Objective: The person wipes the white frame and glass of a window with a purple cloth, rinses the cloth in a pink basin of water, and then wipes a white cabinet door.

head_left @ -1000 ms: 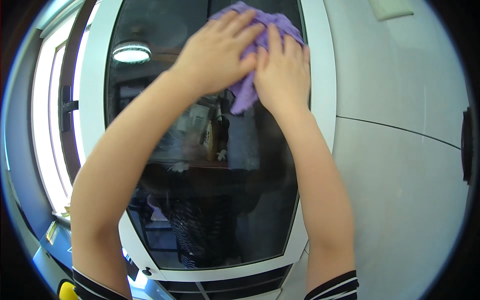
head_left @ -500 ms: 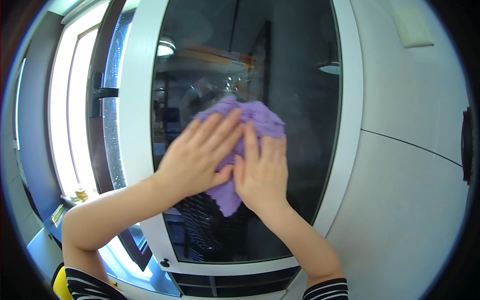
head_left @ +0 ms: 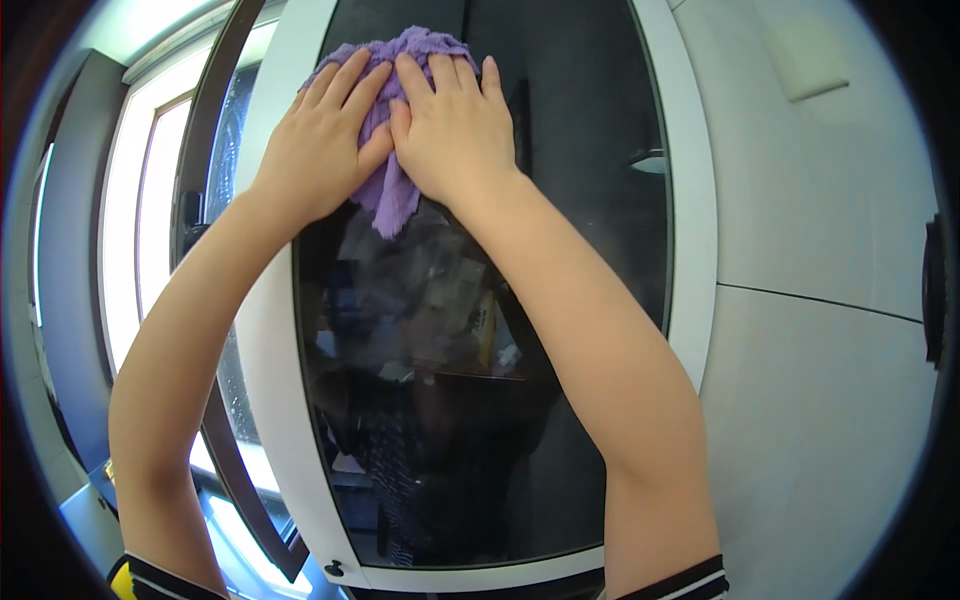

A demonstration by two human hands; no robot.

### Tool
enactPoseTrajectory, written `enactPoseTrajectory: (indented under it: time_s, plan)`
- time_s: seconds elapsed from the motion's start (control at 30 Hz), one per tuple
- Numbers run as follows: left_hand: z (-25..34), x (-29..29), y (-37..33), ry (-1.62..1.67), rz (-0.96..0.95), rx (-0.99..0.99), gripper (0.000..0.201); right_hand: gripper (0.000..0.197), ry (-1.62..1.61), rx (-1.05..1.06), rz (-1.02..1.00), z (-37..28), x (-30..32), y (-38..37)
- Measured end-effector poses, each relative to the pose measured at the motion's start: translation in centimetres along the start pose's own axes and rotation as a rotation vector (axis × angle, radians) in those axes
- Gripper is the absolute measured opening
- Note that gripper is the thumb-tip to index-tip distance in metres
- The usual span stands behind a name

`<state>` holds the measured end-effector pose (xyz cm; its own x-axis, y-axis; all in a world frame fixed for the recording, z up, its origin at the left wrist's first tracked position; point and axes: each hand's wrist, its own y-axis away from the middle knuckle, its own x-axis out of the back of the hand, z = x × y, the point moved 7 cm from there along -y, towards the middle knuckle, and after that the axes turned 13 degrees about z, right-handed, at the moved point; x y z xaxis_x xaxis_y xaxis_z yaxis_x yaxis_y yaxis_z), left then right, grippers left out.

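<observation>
A crumpled purple cloth (head_left: 388, 200) lies against the dark glass panel (head_left: 440, 400) of a white-framed door (head_left: 692, 200), near the panel's upper left. My left hand (head_left: 318, 155) presses flat on the cloth's left part, its fingers stretched upward. Beside it, my right hand (head_left: 462, 135) is laid flat with fingers spread, covering the cloth's right part. The two thumbs come close together over the cloth. A tail of the cloth hangs below the hands. Hazy smears and reflections show on the glass under them.
To the left stands a dark-framed window sash (head_left: 225, 130), swung open, with a bright window (head_left: 160, 200) behind it. On the right is a pale tiled wall (head_left: 810, 400) bearing a white plate (head_left: 805, 60). A small black knob (head_left: 334, 569) sits at the door's lower left corner.
Both hands and the cloth have slid up and to the left across the glass, from its middle to its upper left. My arms are now stretched farther out.
</observation>
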<state>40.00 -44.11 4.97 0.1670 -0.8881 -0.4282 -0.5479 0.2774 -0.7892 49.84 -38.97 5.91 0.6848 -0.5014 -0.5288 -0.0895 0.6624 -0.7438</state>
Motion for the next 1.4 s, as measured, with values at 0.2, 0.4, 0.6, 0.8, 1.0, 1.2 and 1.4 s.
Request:
enactPoseTrajectory:
  time_s: [0.2,0.4,0.6,0.8,1.0,1.2,1.4]
  plan:
    - [5.0,-3.9,-5.2,0.019,0.108,-0.164,0.051,0.047,0.184,-0.006,0.0,8.0,1.1,-0.9]
    - [14.1,-5.0,-9.1,0.07,0.249,-0.247,0.044,0.053,0.386,-0.013,-0.162,17.1,5.1,0.6]
    - [20.4,-5.8,-9.9,0.013,0.281,-0.255,0.045,0.049,0.394,-0.011,-0.141,20.6,9.2,3.1]
    - [23.3,-4.4,-7.6,0.434,0.232,-0.144,0.048,0.045,0.322,-0.293,-0.041,18.3,14.7,7.9]
    - [27.6,0.9,-0.7,0.737,0.032,-0.2,0.049,0.051,0.36,-0.493,-0.225,12.8,21.0,15.4]
    - [30.1,2.9,4.0,0.806,-0.1,-0.254,0.053,0.05,0.33,-0.536,-0.345,10.1,23.7,19.7]
    - [27.0,0.3,-2.0,0.652,0.133,-0.173,0.046,0.045,0.308,-0.432,-0.146,14.0,19.7,13.6]
